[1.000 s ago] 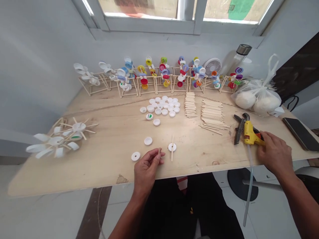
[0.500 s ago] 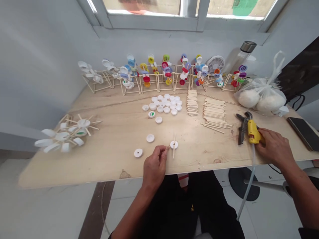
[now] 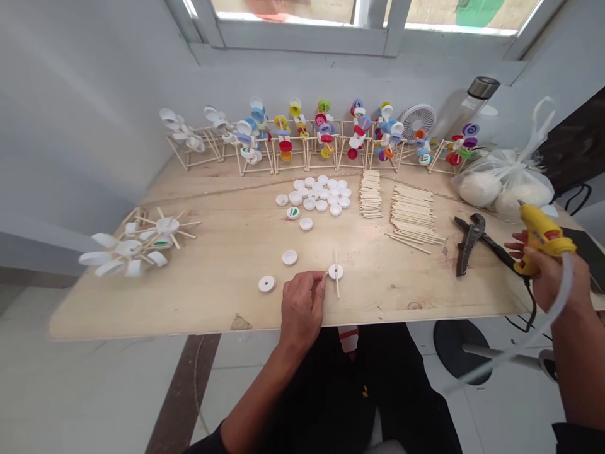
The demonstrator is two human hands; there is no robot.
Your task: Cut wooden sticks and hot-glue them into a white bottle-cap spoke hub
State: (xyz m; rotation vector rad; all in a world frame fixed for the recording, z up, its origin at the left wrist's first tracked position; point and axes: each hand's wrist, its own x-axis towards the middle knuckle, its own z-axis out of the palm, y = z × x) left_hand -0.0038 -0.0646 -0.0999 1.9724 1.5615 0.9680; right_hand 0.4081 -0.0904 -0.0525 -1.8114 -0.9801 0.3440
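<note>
My right hand [image 3: 553, 271] grips a yellow hot glue gun [image 3: 541, 230] by its handle, raised over the table's right side with the nozzle up and to the left. A pale hose-like tube runs down from it. My left hand [image 3: 302, 302] rests at the table's front edge, thumb and forefinger pinched on a thin wooden stick; only its pale tip shows. Just right of those fingertips lies a white bottle cap [image 3: 333, 273] with a wooden stick [image 3: 337, 287] across its middle. Two loose caps, one holed cap [image 3: 266, 284] and one plain cap [image 3: 290, 257], lie to the left.
Behind are a cluster of white caps [image 3: 322, 192] and two stick piles [image 3: 411, 217]. Black pliers-like cutters [image 3: 467, 246] lie beside the glue gun. Spoked cap wheels [image 3: 127, 248] sit at left. Stick frames with coloured caps [image 3: 326, 151], a fan [image 3: 418, 123] and a plastic bag [image 3: 505, 183] line the back.
My right hand has lifted the glue gun off the table beside the cutters and moved it right. My left hand stays pinched beside the cap with the stick. The view has shifted slightly.
</note>
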